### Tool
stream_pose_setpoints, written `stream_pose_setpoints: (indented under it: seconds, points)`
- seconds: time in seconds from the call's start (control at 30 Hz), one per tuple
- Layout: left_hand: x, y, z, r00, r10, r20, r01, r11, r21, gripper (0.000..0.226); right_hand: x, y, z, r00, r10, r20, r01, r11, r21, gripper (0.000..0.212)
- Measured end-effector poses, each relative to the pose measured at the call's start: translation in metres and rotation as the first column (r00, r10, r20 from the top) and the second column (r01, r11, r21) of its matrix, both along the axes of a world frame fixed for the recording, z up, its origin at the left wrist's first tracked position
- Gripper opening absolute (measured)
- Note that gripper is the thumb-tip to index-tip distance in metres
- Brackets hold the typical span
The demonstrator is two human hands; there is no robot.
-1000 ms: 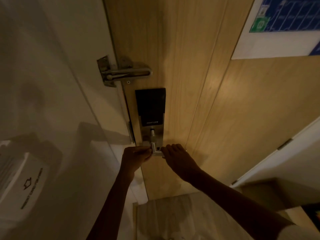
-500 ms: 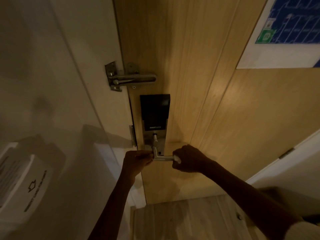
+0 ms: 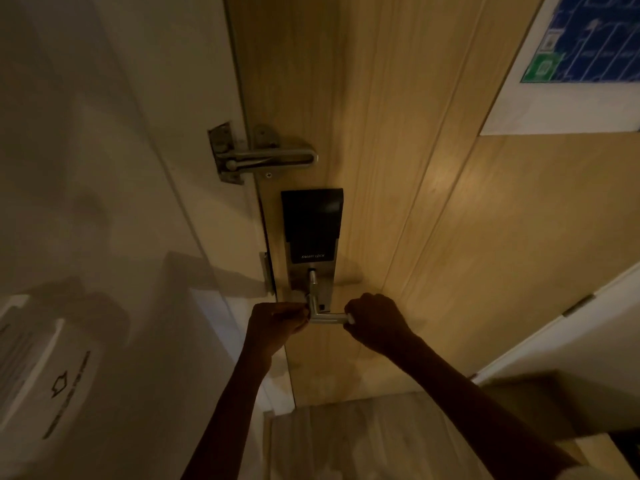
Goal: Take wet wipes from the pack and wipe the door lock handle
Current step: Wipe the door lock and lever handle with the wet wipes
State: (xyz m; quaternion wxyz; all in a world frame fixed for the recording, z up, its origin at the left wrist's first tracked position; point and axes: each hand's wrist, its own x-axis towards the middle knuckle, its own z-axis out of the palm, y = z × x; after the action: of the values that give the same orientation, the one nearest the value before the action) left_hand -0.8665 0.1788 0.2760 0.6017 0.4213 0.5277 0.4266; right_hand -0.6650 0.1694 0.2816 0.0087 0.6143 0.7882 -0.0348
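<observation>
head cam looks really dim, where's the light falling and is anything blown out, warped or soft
Head view: dim and warm overall, brightest on the wooden door right of the smart lock; both hands and forearms are near-silhouettes; soft arm shadows fall on the white wall; nothing is blown out; the wide lens bends the door edge and wall lines; the wall card holder at lower left is soft.

Right hand (image 3: 375, 322) moved since a second ago: it was open-fingered near the lever's base, now it's a closed fist at the free end of the door handle (image 3: 327, 318), a bit of white wipe (image 3: 350, 319) showing at the knuckles. More bare lever visible between the hands. Since half a second ago, hardly any shift.
</observation>
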Motion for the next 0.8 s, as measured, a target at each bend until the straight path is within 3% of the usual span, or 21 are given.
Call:
stream_pose_setpoints:
  seconds: [0.2, 0.37, 0.53, 0.67, 0.8]
  points:
    - [-0.006, 0.013, 0.006, 0.992, -0.08, -0.095, 0.076, 0.996, -0.043, 0.022, -0.03, 0.004, -0.004, 0.994, 0.0, -0.108, 0.004, 0.999, 0.035, 0.026]
    - [-0.005, 0.012, 0.007, 0.994, -0.074, -0.076, 0.071, 0.996, -0.048, 0.027, 0.008, 0.004, 0.002, 0.993, -0.097, -0.061, 0.097, 0.995, -0.005, 0.023]
    - [-0.008, 0.021, 0.003, 0.985, -0.1, -0.142, 0.09, 0.993, -0.078, 0.031, -0.032, 0.001, 0.001, 0.994, -0.092, -0.052, 0.092, 0.996, -0.007, 0.021]
    - [-0.004, 0.018, 0.004, 0.995, -0.069, -0.074, 0.063, 0.994, -0.088, 0.019, -0.023, 0.003, 0.005, 0.993, -0.087, -0.074, 0.085, 0.996, -0.028, 0.025]
    - [-0.004, 0.017, 0.001, 0.998, -0.04, -0.049, 0.037, 0.998, -0.059, 0.022, -0.004, 0.005, 0.007, 0.99, -0.136, -0.045, 0.132, 0.988, -0.08, 0.024]
